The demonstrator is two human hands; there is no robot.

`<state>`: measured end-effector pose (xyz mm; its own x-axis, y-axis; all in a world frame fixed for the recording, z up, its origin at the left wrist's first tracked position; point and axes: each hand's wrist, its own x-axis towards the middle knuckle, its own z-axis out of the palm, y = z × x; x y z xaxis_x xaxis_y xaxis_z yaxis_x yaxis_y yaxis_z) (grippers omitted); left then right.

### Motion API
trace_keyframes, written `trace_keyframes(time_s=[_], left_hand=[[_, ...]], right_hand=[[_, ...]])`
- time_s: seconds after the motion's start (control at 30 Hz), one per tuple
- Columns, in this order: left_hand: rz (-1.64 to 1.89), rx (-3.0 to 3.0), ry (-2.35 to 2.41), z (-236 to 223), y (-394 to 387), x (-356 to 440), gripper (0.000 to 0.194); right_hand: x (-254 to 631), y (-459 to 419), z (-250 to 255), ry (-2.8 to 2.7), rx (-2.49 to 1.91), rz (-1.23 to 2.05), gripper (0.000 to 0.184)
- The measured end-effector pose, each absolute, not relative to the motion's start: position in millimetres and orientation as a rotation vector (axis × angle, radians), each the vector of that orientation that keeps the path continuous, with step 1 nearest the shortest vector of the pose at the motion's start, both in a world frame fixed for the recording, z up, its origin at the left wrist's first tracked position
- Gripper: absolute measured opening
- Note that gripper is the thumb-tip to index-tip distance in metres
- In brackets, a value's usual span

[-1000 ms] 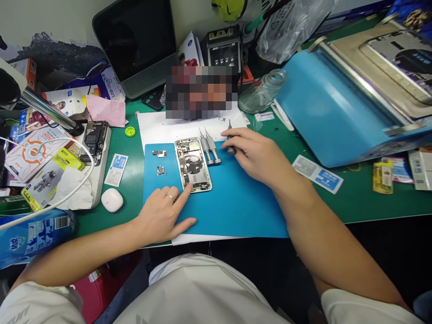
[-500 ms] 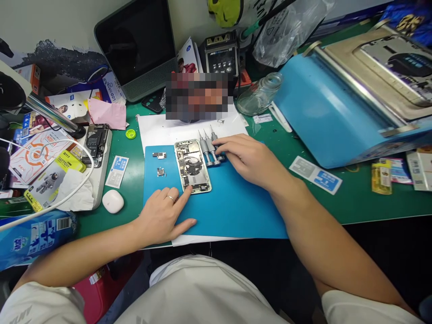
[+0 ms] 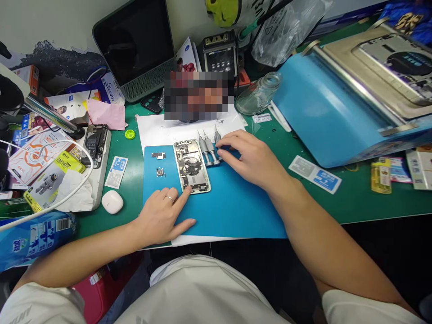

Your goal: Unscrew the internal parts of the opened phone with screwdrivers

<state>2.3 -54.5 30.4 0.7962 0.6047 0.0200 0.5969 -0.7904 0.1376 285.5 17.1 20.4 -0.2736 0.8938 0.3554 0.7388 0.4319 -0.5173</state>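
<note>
An opened phone (image 3: pixel 199 173), its inner parts bare, lies on a blue mat (image 3: pixel 232 211). The index finger of my left hand (image 3: pixel 162 211) rests on the phone's lower end; the thumb is stretched out over the mat and other fingers are bent. Right of the phone, two grey precision screwdrivers (image 3: pixel 206 146) lie side by side, tips pointing away from me. My right hand (image 3: pixel 248 157) pinches a third screwdriver (image 3: pixel 218 133) beside them, partly hidden by the fingers. Two small phone parts sit left of the phone: a metal piece (image 3: pixel 158 155) and a camera-like piece (image 3: pixel 160 172).
A glass jar (image 3: pixel 258 96) lies tilted behind the mat, near a large blue machine (image 3: pixel 324 108). Left stand a white earbud case (image 3: pixel 112 202), another opened phone (image 3: pixel 94 144) and several boxes. A screen (image 3: pixel 135 45) leans at the back, beside a blurred-out patch.
The third screwdriver has shifted slightly right, away from the other two, with my right fingers at it. My left hand stays on the phone.
</note>
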Motion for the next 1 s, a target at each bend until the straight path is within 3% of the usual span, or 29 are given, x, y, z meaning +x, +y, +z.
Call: trace_keyframes(time_s=[0.47,0.67,1.0], left_hand=[[0.139,2.868,0.956,30,-54,2,0.073],[0.13,2.878,0.958,30,-55,3,0.072],[0.139,2.879,0.944,30,-55,3,0.072]], right_hand=[[283,15,21,-2.028,-1.348,0.471,0.021],[282,13,24,-2.098,-1.346,0.43,0.013],[293,12,27,-2.249,-1.278,0.432,0.017]])
